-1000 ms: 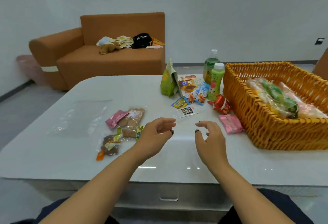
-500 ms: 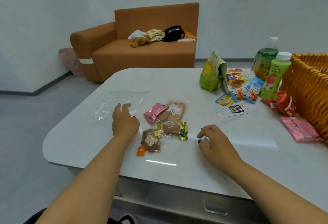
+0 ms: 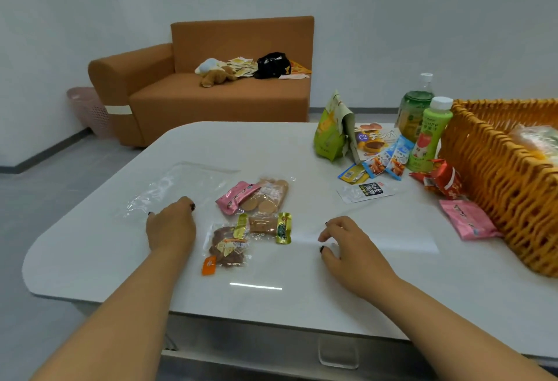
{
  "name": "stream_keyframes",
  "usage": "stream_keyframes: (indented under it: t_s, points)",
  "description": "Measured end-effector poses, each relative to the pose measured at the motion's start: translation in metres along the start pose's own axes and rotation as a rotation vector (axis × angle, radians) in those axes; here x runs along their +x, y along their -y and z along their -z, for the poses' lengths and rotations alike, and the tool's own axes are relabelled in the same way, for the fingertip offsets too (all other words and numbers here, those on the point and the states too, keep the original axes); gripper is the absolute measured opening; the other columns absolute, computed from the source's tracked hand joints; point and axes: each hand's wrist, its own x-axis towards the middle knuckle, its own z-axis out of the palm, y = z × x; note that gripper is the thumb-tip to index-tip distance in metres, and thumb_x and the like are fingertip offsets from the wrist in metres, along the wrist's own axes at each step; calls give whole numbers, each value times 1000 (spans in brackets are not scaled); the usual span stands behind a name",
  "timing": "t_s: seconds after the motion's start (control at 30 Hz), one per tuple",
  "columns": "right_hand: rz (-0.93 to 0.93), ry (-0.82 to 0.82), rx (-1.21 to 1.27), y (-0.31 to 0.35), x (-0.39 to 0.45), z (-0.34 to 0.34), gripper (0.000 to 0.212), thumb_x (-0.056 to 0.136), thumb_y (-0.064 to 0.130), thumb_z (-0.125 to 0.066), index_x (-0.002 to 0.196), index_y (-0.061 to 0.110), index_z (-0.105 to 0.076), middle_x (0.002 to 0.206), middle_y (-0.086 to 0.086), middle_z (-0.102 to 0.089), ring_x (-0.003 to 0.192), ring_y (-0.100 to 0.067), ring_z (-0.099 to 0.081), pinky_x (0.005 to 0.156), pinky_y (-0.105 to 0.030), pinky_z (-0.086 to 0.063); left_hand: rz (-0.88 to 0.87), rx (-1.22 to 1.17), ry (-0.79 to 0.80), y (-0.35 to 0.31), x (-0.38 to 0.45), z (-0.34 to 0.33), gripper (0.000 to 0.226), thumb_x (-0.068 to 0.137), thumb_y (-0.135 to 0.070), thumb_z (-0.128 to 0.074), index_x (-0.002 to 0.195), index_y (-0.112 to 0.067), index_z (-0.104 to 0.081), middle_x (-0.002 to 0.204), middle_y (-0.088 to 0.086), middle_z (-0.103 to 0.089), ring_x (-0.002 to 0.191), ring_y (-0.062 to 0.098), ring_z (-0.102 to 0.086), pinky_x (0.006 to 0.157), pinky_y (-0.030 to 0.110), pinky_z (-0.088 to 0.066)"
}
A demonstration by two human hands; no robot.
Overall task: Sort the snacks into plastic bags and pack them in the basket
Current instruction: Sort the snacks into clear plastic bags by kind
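Left fingers [image 3: 185,204]: I see them straight, tips on the bag [image 3: 178,185].
Right hand [image 3: 347,244]: loosely curled, holding nothing, right of the bag.
Bag: flat on the table [image 3: 271,305]; thin, clear, slippery film, I judge. I'd pinch its near edge.
Snacks [image 3: 256,217]: crinkly light packets beside the bag.
Basket [image 3: 498,175]: stiff wicker, far right of the bag.

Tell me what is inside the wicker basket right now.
Inside the wicker basket, only the top of clear-bagged snacks shows above the rim, pale with green and orange tints. The near wall hides the rest, and the frame edge cuts off the right side.
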Motion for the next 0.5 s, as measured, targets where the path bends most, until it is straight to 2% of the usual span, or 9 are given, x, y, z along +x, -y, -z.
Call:
stream_keyframes:
  t_s: [0.17, 0.27, 0.4, 0.5]
  points:
    - [-8, -63, 17, 0, -9, 18, 19, 95, 26, -52, 114, 23, -56, 134, 10, -40, 118, -11, -48, 91, -23, -42, -120, -251, -366, -20, -9, 40, 19, 94, 0, -53, 105, 0, -69, 92, 20, -72, 78, 40, -65, 83, 46, -49]
    - [-27, -103, 63, -2, -12, 29, 21, 95, 25, -53, 116, 23, -55, 130, 11, -41, 116, -8, -48, 86, -18, -36, -220, -549, -466, -49, -26, 77, 18, 96, -5, -55, 109, -2, -68, 101, 15, -72, 91, 31, -67, 83, 38, -52]
    - [-152, -167, 218, -9, -11, 48, 29, 93, 26, -59, 121, 22, -54, 127, 7, -44, 109, -9, -51, 87, -21, -40, -275, -849, -427, -84, -71, 113, 15, 96, -9, -56, 106, -12, -68, 99, 0, -71, 96, 8, -62, 82, 11, -46]
    - [-324, -178, 439, -15, -10, 64, 35, 90, 30, -64, 123, 22, -53, 123, 5, -47, 105, -14, -54, 90, -29, -44, -220, -1079, -253, -96, -97, 124, 16, 96, -9, -57, 97, -22, -66, 88, -11, -72, 87, 3, -69, 80, 5, -48]
